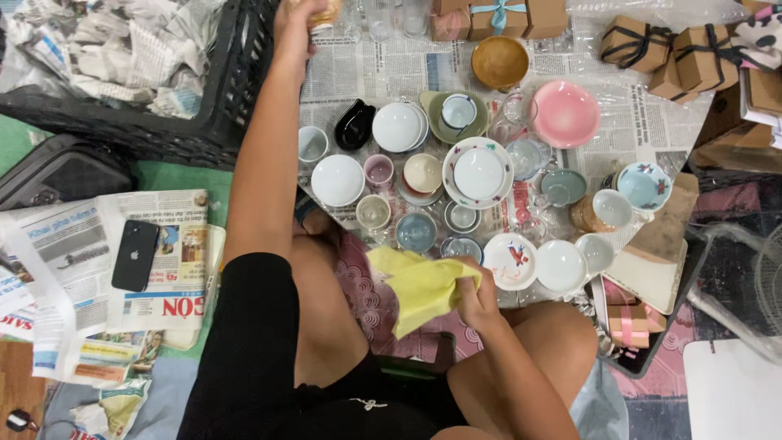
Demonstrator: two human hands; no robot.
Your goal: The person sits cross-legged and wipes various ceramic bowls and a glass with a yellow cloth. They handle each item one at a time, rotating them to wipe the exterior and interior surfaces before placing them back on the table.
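My left hand (300,18) reaches far out to the top edge of the view and is closed around a small amber glass cup (326,14), close to several clear glasses (380,16). My right hand (476,295) stays near my knee and grips a crumpled yellow cloth (417,285). Just beyond the cloth lie many ceramic cups, bowls and saucers on newspaper (391,69), among them a white plate with a red bird (511,261) and a blue-grey bowl (416,231).
A black plastic crate (220,98) filled with crumpled newspaper stands at the upper left. A black phone (135,254) lies on newspapers at the left. Brown gift boxes with ribbons (637,42) sit at the top right. A pink bowl (564,112) and brown bowl (499,61) rest farther back.
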